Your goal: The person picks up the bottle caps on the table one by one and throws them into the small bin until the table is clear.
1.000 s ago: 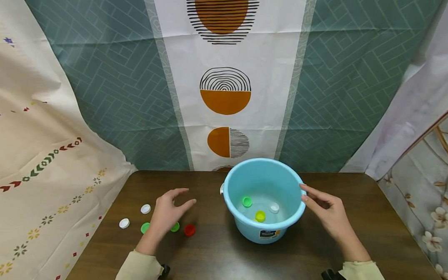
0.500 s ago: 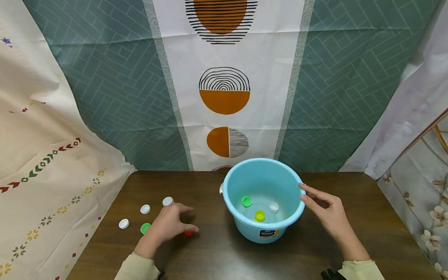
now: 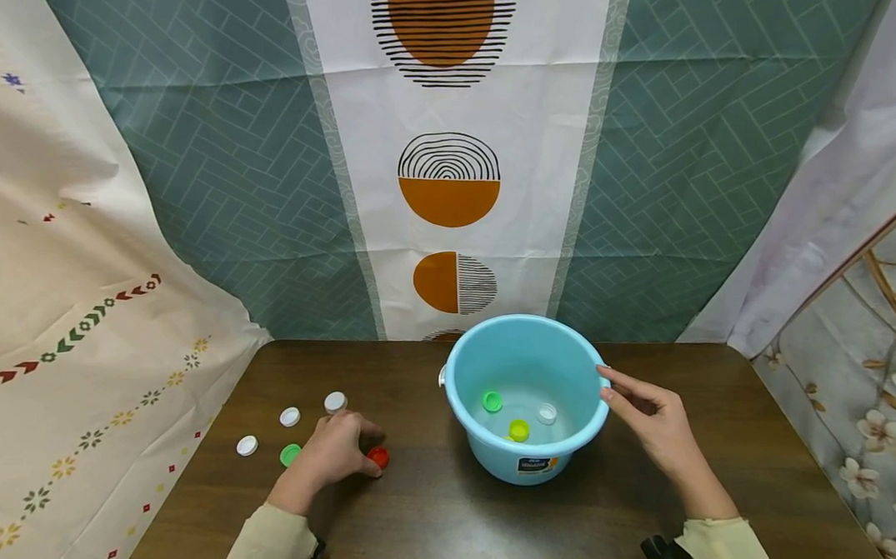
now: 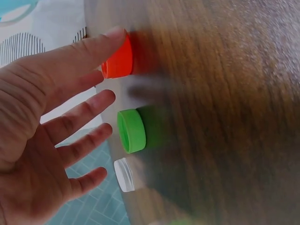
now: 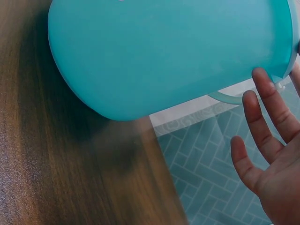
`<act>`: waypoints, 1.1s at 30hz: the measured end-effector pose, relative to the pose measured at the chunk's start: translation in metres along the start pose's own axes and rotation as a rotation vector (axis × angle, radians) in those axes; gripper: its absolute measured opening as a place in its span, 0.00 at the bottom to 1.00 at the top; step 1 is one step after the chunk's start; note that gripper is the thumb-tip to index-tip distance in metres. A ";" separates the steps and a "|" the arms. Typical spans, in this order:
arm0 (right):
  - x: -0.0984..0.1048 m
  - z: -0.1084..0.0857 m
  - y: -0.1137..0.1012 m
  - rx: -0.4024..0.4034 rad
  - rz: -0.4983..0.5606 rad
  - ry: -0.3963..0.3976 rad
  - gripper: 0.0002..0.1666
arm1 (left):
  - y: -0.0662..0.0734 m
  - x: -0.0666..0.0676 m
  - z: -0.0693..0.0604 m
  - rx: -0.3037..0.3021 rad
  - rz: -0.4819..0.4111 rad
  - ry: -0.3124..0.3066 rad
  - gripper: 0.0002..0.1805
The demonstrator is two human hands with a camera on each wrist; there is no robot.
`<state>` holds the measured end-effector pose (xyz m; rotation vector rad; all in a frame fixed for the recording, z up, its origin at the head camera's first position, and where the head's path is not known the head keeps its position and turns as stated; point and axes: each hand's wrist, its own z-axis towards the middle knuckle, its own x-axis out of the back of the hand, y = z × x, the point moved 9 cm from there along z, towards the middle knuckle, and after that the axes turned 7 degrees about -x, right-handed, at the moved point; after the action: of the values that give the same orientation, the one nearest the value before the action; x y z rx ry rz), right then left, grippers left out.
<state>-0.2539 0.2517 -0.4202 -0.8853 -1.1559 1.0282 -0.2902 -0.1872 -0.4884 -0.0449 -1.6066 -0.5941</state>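
My left hand (image 3: 331, 455) is low over the table, its thumb and index finger pinching a red bottle cap (image 3: 378, 458). The other fingers spread apart in the left wrist view, near a green bottle cap (image 4: 133, 131) and a white bottle cap (image 4: 124, 175). That green cap is hidden by the hand in the head view. A light blue bucket (image 3: 493, 463) stands upright on the table, with green, yellow and clear-white caps inside. My right hand (image 3: 655, 425) holds the bucket's right rim between thumb and index finger, the remaining fingers loose beside the wall.
Left of my left hand lie two white caps, one at the far left (image 3: 247, 446) and one behind it (image 3: 290, 417), plus a green cap (image 3: 290, 455). A patterned curtain (image 3: 455, 271) hangs at the back edge of the dark wooden table (image 3: 459, 529).
My left hand lowered toward the viewer, uncovering a white cap, then came down on the red cap and narrowed its fingers around it. My right hand and the bucket stayed in place.
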 end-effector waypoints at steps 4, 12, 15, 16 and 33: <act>0.000 0.000 0.000 -0.004 -0.002 0.000 0.22 | -0.003 -0.003 0.000 -0.008 0.003 -0.003 0.25; 0.001 0.000 -0.001 0.000 0.010 0.005 0.22 | -0.006 -0.005 -0.001 -0.017 0.007 0.006 0.19; 0.001 -0.001 -0.003 0.004 0.013 0.008 0.22 | -0.004 -0.004 0.000 -0.033 0.007 0.016 0.18; 0.001 -0.001 -0.003 0.008 0.011 0.007 0.22 | -0.004 -0.004 0.000 -0.038 0.007 0.021 0.18; 0.001 0.001 -0.001 0.008 -0.004 0.006 0.22 | 0.004 0.021 0.010 0.035 -0.335 0.146 0.16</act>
<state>-0.2544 0.2518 -0.4188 -0.8789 -1.1468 1.0259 -0.3008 -0.1869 -0.4672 0.2926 -1.4915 -0.8083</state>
